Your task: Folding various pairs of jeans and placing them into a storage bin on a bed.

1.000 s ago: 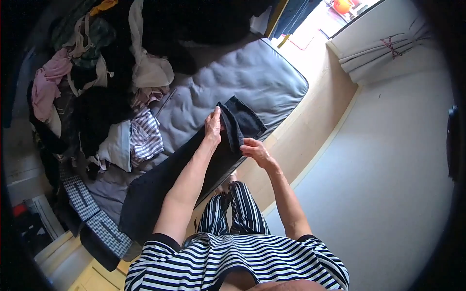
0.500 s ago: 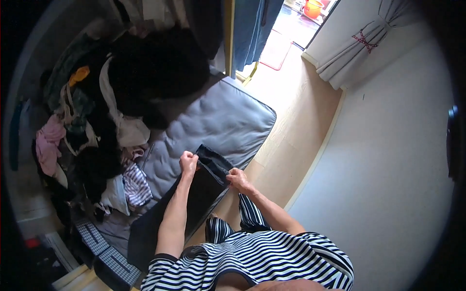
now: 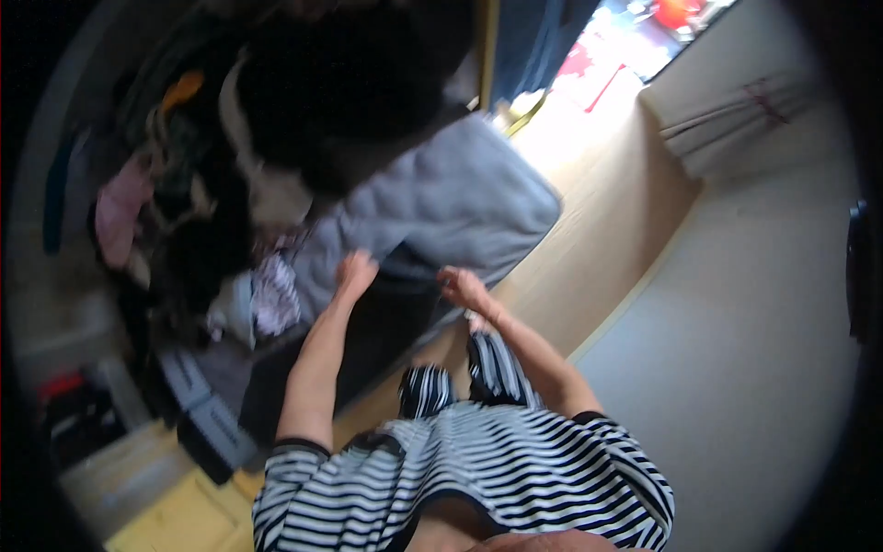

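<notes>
Dark garment (image 3: 386, 317) now flatter, motion-blurred.

The grey mattress (image 3: 460, 207) looks like matt quilted cloth, softly padded. The dark garment (image 3: 386, 317) on it is matt fabric. The heaped clothes (image 3: 230, 184) are soft cloth; the floor (image 3: 607, 221) looks like smooth, pale wood.

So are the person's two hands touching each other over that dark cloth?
Apart. The head view shows the left hand and right hand separated, with dark cloth visible between them.
</notes>
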`<state>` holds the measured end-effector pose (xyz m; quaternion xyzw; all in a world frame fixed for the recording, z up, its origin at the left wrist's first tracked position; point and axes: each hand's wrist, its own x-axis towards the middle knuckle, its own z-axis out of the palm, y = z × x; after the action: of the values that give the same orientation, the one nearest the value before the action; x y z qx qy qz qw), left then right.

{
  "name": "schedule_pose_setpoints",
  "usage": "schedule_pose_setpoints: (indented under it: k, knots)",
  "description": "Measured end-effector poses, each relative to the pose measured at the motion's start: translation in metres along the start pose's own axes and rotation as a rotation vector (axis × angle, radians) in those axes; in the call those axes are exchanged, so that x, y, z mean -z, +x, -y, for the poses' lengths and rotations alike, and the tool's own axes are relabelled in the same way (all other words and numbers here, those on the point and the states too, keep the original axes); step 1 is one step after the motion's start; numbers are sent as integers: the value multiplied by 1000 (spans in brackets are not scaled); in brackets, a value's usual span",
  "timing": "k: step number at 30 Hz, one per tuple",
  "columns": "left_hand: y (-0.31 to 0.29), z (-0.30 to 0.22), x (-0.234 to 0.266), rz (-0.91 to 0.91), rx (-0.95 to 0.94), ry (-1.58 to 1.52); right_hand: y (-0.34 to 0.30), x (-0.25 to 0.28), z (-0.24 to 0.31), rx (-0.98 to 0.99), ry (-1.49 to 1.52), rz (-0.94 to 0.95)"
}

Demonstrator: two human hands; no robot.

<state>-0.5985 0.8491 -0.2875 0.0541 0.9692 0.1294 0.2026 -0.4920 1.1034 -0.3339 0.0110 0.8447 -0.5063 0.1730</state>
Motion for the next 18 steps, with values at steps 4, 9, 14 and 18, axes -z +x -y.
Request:
schedule_pose_setpoints:
  k: [4, 9, 14, 18]
  knots:
    - [16, -48, 11, -11, 24, 55, -23, -24, 31, 33, -157, 386]
    - [14, -52, 14, -114, -61, 81, -40, -36, -13, 38, -461, 561]
    - [5, -48, 19, -79, -27, 23, -47, -63, -58, -302, 551, 240]
    - [-2, -46, 21, -97, -26, -21, -21, -47, -28, -251, 429, -122]
